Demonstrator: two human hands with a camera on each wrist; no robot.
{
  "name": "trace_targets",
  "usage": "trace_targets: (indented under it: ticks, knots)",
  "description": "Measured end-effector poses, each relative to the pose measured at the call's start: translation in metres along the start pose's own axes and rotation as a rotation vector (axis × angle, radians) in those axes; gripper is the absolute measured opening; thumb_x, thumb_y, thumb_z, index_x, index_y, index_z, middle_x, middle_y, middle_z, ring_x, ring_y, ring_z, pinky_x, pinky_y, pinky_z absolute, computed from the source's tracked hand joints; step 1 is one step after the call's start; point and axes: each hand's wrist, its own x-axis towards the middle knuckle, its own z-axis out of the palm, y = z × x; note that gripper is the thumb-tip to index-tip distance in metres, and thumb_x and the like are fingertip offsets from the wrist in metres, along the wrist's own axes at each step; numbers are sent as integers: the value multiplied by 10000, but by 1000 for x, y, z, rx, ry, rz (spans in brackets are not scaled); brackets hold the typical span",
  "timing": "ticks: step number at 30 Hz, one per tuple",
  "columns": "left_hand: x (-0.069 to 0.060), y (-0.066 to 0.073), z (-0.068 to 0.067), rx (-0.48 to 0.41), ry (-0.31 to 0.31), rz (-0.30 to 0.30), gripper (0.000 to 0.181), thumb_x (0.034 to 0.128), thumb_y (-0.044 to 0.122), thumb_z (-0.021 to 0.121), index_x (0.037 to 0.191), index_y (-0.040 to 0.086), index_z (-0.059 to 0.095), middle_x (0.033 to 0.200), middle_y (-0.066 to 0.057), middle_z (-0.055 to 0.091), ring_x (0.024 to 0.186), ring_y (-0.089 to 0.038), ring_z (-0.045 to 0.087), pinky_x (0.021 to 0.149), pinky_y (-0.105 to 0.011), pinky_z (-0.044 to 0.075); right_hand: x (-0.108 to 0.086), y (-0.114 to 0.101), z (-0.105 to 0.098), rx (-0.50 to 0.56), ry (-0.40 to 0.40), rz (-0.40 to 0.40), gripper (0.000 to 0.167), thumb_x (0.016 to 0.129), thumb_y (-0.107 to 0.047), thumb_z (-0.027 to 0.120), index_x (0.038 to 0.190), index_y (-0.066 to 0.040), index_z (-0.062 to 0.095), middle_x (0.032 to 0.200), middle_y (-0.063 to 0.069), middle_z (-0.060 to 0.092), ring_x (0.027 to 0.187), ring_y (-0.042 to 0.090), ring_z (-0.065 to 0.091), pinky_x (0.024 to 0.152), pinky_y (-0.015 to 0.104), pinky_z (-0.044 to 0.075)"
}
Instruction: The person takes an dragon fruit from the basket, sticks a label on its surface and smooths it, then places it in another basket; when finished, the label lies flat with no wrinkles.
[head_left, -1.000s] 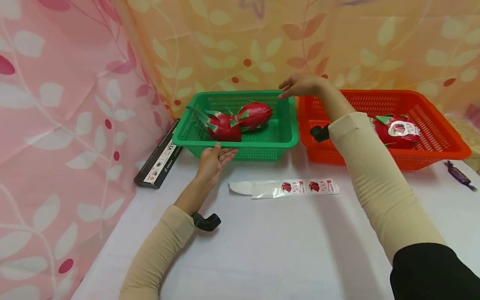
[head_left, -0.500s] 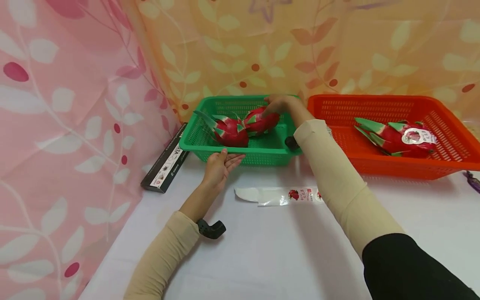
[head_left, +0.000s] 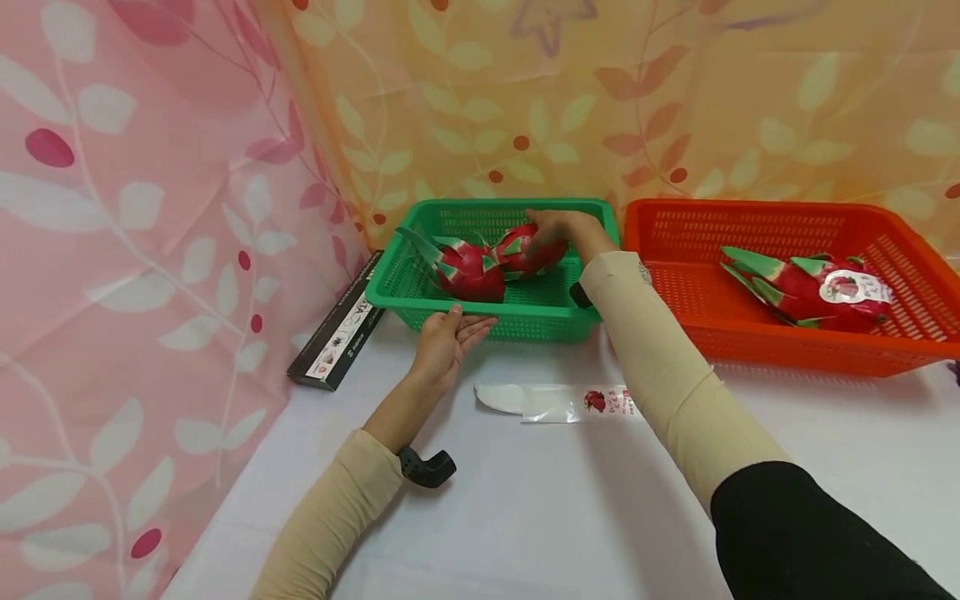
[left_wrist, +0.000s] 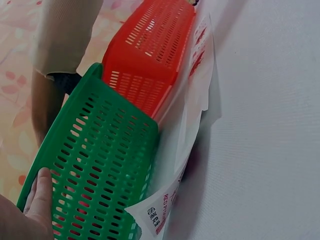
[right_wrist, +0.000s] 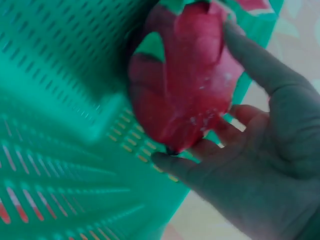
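Note:
My right hand [head_left: 558, 227] reaches into the green basket [head_left: 495, 321] from the right and holds a red dragon fruit [head_left: 513, 258]. Seen from the right wrist, the thumb lies along one side of the dragon fruit [right_wrist: 190, 85], the other fingers around its far side. A second dragon fruit [head_left: 468, 277] with a long green leaf lies beside it, to the left. My left hand [head_left: 444, 343] rests against the basket's front wall just under the rim, fingers straight and pointing right. In the left wrist view part of the left hand [left_wrist: 35, 210] touches the basket's outside.
A red basket [head_left: 787, 343] stands to the right with one labelled dragon fruit [head_left: 825, 292] inside. In front of the green basket lies a strip of printed labels [head_left: 555, 402], partly behind the right sleeve. A black box [head_left: 337, 329] leans along the left side by the pink cloth.
My right hand has come down from above the gap between the baskets onto the right dragon fruit in the green basket. The left hand has stayed at the basket's front.

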Motion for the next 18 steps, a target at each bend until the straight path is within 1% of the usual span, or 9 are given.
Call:
trace_targets:
  ticks: [2, 3, 4, 7, 9, 10, 11, 13, 18]
  knots:
    - [0, 0, 1, 4, -4, 12, 277, 1018, 186, 302, 1096, -65, 389, 1141, -275, 546, 947, -192, 661, 849, -239, 508, 0, -1, 1, -44, 26, 31, 963, 831, -446, 610, 1480, -210, -62, 1532, 145, -154, 1414, 366, -2, 1120, 533, 150]
    - [-1, 1, 1, 3, -5, 16, 292, 1018, 184, 300, 1111, -78, 388, 1128, -268, 551, 927, -180, 664, 844, -236, 510, -1, -2, 2, -75, 43, 43, 942, 832, -451, 605, 1487, -185, -18, 1531, 164, -138, 1407, 373, -40, 1113, 548, 154]
    - [-1, 1, 1, 2, -5, 20, 306, 1018, 185, 299, 1124, -89, 384, 1120, -264, 555, 911, -170, 666, 839, -234, 512, -2, -3, 2, -96, 58, 45, 912, 838, -438, 601, 1489, -141, 36, 1529, 189, -105, 1402, 378, -8, 1108, 543, 175]
    - [-2, 3, 2, 10, -4, 27, 331, 1019, 191, 294, 1146, -102, 380, 1122, -266, 558, 889, -153, 667, 829, -228, 515, 0, -4, 4, -111, 93, 23, 744, 848, -380, 611, 1407, -37, 260, 1463, 224, 195, 1315, 347, 241, 1063, 474, 303]
    - [-2, 4, 2, 7, -5, 26, 327, 1018, 194, 299, 1143, -98, 378, 1145, -281, 547, 893, -156, 667, 829, -228, 516, 2, -4, 5, -124, 121, 4, 603, 843, -365, 616, 1267, -6, 384, 1300, 186, 391, 1158, 302, 388, 973, 414, 388]
    - [-2, 5, 2, 6, -6, 25, 321, 1017, 197, 301, 1137, -91, 378, 1158, -290, 539, 897, -159, 666, 830, -228, 515, 2, -3, 5, -129, 136, -7, 545, 841, -362, 617, 1197, -3, 413, 1206, 158, 445, 1082, 281, 424, 925, 386, 409]
    - [-2, 5, 2, 9, -7, 26, 316, 1017, 198, 299, 1132, -86, 380, 1171, -298, 532, 903, -161, 664, 833, -228, 514, 3, -4, 6, -132, 150, -11, 503, 838, -365, 617, 1135, -3, 431, 1116, 130, 472, 1011, 263, 443, 876, 365, 419]
    - [-2, 5, 2, 5, -8, 27, 295, 1017, 194, 301, 1112, -73, 383, 1189, -312, 517, 913, -169, 662, 837, -231, 513, 3, -4, 6, -150, 170, -14, 474, 835, -389, 609, 1072, -14, 445, 1030, 100, 469, 940, 241, 438, 813, 339, 411]
    - [-2, 4, 4, 16, -9, 31, 238, 1017, 184, 301, 1051, -35, 386, 1202, -326, 505, 915, -173, 662, 838, -235, 513, 7, -2, 9, -155, 196, -10, 394, 827, -405, 580, 942, -51, 450, 923, 65, 450, 858, 218, 427, 730, 311, 392]
